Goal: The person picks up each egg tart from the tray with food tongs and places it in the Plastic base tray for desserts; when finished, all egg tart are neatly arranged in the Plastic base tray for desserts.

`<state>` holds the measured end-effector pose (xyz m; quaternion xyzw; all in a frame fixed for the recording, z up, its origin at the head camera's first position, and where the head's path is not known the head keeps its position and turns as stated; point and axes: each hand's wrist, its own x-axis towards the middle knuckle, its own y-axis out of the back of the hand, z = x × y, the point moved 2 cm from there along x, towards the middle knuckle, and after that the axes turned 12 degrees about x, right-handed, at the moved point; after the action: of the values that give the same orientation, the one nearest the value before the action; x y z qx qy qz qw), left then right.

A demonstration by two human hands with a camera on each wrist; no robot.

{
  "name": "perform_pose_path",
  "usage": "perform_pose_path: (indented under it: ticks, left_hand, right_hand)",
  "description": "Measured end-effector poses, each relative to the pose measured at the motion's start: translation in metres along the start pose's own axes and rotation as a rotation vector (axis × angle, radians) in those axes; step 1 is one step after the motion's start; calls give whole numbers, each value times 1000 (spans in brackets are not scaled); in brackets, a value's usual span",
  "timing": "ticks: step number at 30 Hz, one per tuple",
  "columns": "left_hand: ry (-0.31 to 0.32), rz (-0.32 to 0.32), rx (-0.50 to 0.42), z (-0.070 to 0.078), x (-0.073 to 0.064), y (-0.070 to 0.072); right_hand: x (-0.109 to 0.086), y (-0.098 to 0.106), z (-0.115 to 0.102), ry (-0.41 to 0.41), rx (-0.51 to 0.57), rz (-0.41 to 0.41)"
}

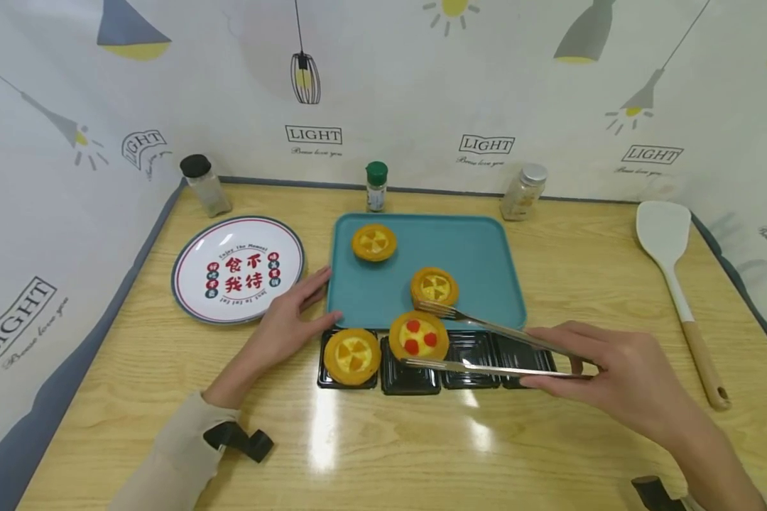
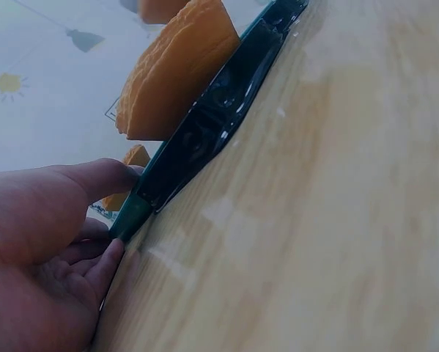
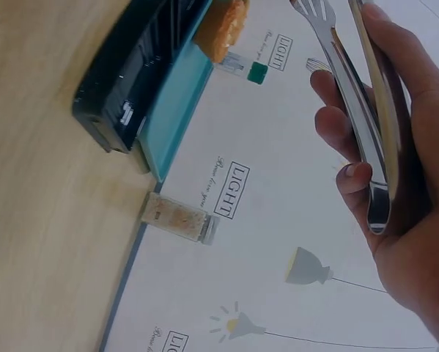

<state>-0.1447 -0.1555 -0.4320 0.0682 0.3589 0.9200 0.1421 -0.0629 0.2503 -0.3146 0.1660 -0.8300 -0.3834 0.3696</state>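
Observation:
My right hand point(image 1: 620, 369) holds metal tongs point(image 1: 486, 369), whose arms stand apart on either side of an egg tart with red dots point(image 1: 418, 337). This tart sits at the second cup of a black plastic tray point(image 1: 411, 380), overlapping the teal tray's front edge in the head view. My left hand point(image 1: 290, 312) grips the teal tray point(image 1: 473, 270) at its left rim, thumb near the front corner. An egg tart with yellow pieces point(image 1: 351, 357) fills the first black cup. Two more yellow-topped tarts lie on the teal tray, one at the back point(image 1: 373, 243), one near the front point(image 1: 434, 286).
A round plate with red lettering point(image 1: 188, 284) lies left of the teal tray. Behind stand a black-capped jar point(image 1: 207, 188), a green-capped jar point(image 1: 376, 188) and a silver-capped jar point(image 1: 523, 193). A white spatula with a wooden handle point(image 1: 677, 284) lies at the right.

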Motion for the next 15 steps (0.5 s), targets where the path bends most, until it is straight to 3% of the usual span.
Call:
perform_pose_path:
  ticks: [7,15]
  left_hand:
    - [10,0,9,0,0,0]
    - [6,0,11,0,0,0]
  right_hand:
    - [-11,-11,1,52,-3,-26]
    - [-14,-15,3,-11,-38,-75]
